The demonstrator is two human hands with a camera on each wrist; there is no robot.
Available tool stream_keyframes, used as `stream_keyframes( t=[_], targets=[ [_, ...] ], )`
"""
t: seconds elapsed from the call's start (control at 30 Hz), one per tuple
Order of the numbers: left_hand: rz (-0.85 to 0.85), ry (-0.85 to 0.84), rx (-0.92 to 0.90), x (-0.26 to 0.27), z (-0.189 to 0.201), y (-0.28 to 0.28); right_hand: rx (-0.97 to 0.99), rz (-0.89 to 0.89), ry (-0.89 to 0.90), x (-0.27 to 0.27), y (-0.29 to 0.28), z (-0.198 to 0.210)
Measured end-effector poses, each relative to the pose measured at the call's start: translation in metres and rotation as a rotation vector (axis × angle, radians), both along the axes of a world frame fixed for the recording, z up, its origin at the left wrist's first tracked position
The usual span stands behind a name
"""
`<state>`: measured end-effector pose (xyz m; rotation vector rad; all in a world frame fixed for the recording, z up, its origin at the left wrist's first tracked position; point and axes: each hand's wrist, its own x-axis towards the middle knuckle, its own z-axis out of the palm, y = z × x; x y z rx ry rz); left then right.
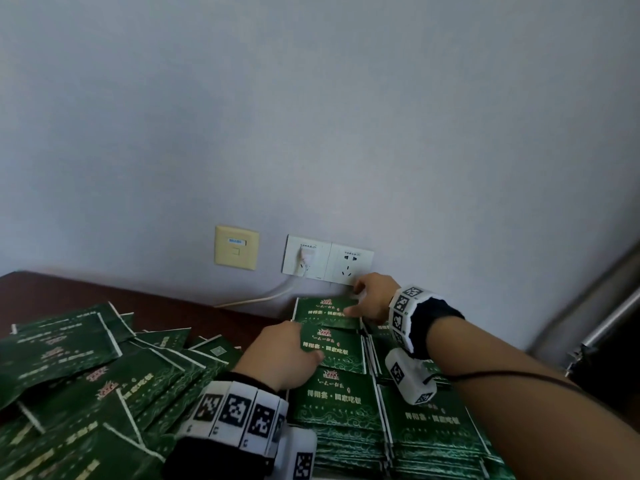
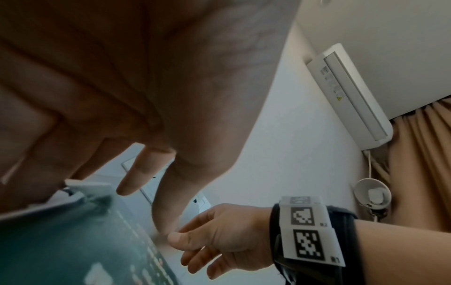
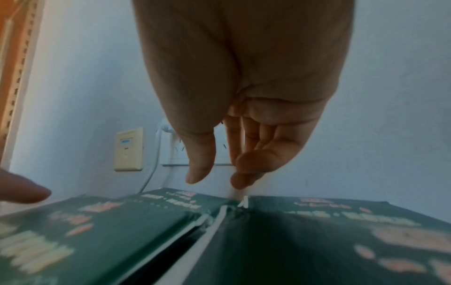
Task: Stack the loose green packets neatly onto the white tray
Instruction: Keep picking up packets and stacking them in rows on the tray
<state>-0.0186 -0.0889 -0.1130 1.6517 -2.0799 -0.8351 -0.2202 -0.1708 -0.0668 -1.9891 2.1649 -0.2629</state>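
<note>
Neat stacks of green packets (image 1: 336, 400) stand in rows at the right, running back to the wall. A heap of loose green packets (image 1: 86, 368) covers the left of the table. No white tray shows; whatever lies under the stacks is hidden. My left hand (image 1: 294, 344) rests on the middle stack (image 1: 337, 348), fingers straight at its left edge and thumb on top. My right hand (image 1: 356, 299) is at the far stack (image 1: 322, 313), its thumb on the top packet. In the right wrist view, the right hand (image 3: 218, 177) has straight, spread fingers just above the seam between two stacks and holds nothing.
The stacks sit against a pale wall with white sockets (image 1: 329, 259), a beige plate (image 1: 236, 247) and a white cable (image 1: 256, 299) running down to the dark brown table (image 1: 52, 292). A metal pole (image 1: 606, 323) stands at the right.
</note>
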Motion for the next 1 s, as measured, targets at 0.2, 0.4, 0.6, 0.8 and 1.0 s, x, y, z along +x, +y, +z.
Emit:
stream_keyframes(
  t=[0.2, 0.4, 0.6, 0.8, 1.0],
  targets=[
    [-0.121, -0.109, 0.063, -0.007, 0.014, 0.015, -0.033, 0.037, 0.072, -0.005, 0.019, 0.012],
    [-0.136, -0.136, -0.026, 0.003, 0.051, 0.045, -0.167, 0.11, -0.045, -0.007, 0.086, 0.049],
    [-0.195, -0.217, -0.155, 0.04, 0.088, 0.107, -0.05, 0.291, -0.513, 0.045, 0.188, 0.024],
    [-0.148, -0.393, -0.111, 0.099, 0.09, 0.154, 0.065, 0.306, -0.843, 0.117, 0.238, -0.027],
    [0.129, -0.526, 0.071, 0.205, 0.05, 0.2, 0.108, 0.308, -1.011, 0.181, 0.256, -0.057]
  ],
)
